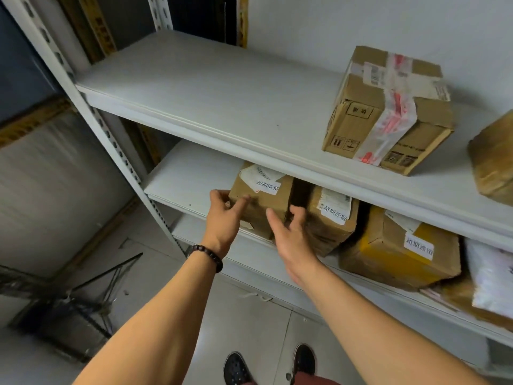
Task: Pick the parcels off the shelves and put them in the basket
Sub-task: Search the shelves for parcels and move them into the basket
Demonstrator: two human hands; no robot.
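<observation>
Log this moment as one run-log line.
phase: reach; left hand: open, left corner of leftmost box; right hand: open, its right side; box: on middle shelf

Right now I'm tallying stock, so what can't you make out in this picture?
Head view:
Brown parcel, upper shelf: cut off by the right edge.
White bag, lower shelf: cut off by the right edge.
Wire basket on the floor: blurred, contents unclear.
Parcel labels: print too small.

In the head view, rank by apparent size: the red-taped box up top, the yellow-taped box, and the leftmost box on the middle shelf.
1. Red-taped box, largest.
2. Yellow-taped box, somewhat smaller, partly hidden.
3. Leftmost middle-shelf box, smallest.
</observation>
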